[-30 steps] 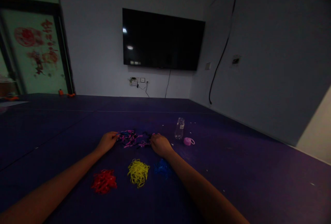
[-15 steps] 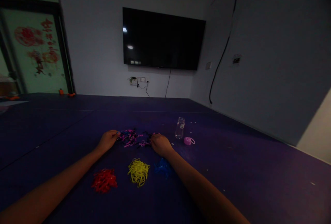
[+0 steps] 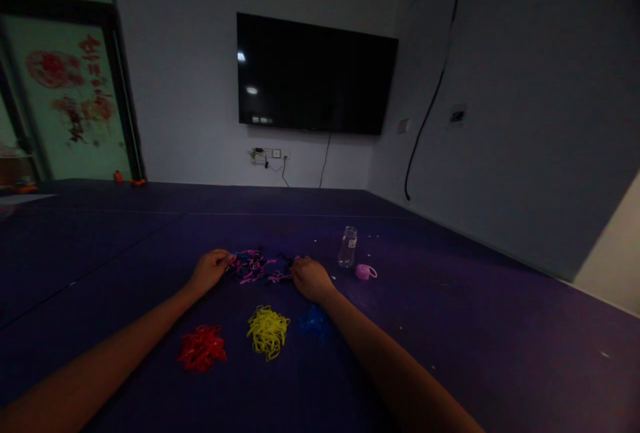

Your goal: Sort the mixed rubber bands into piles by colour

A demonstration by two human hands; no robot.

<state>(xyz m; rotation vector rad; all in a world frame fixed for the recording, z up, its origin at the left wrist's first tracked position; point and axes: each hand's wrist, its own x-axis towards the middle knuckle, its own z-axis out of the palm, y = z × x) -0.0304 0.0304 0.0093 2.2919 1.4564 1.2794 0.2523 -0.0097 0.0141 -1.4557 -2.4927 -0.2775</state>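
A loose pile of pink, black and blue rubber bands [image 3: 250, 266] lies between my two hands. At its left edge my left hand [image 3: 211, 269] is closed in a pinch, with a bit of blue band at the fingertips. My right hand [image 3: 311, 278] bends down over the pile's right side, where black and pink bands show. Its fingers are closed and their tips are hidden. Nearer to me are separate heaps of red rubber bands [image 3: 203, 348], yellow rubber bands [image 3: 269, 333] and blue rubber bands [image 3: 313, 322], the blue one beside my right wrist.
Beyond my right hand stands a clear bottle [image 3: 348, 247] without its cap. A pink cap with a loop [image 3: 363, 272] lies beside it on the dark purple surface [image 3: 475, 326]. Small pale scraps are scattered about. A television [image 3: 315, 73] hangs on the far wall.
My left hand has shifted very slightly to the right, towards the mixed pile. My right hand and the heaps look the same.
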